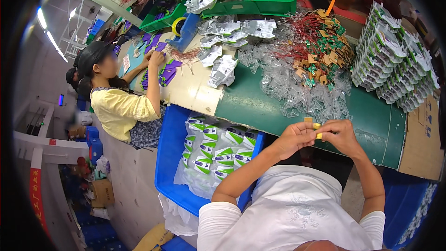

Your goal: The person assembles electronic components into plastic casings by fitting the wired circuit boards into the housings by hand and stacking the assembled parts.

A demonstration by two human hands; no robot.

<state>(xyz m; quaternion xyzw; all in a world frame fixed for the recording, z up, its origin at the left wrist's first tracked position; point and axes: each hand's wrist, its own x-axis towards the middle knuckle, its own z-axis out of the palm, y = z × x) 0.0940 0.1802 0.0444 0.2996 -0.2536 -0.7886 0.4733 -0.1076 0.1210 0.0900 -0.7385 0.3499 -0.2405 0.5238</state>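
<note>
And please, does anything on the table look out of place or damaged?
I see no clear damage. The transparent plastic pieces lie in a loose, sprawling heap on the green tabletop, with thin red wires tangled among them. This looks untidy beside the neatly stacked white-and-green plastic shells at right.

A bare green stretch of tabletop (246, 103) left of the clear plastic parts (274, 83) leaves room to pass, as does the strip before the tall stacks of shells (383, 53) at right. Straight ahead of the hands (296, 138), the clear parts and red-wired boards (320, 51) block the way.
</note>
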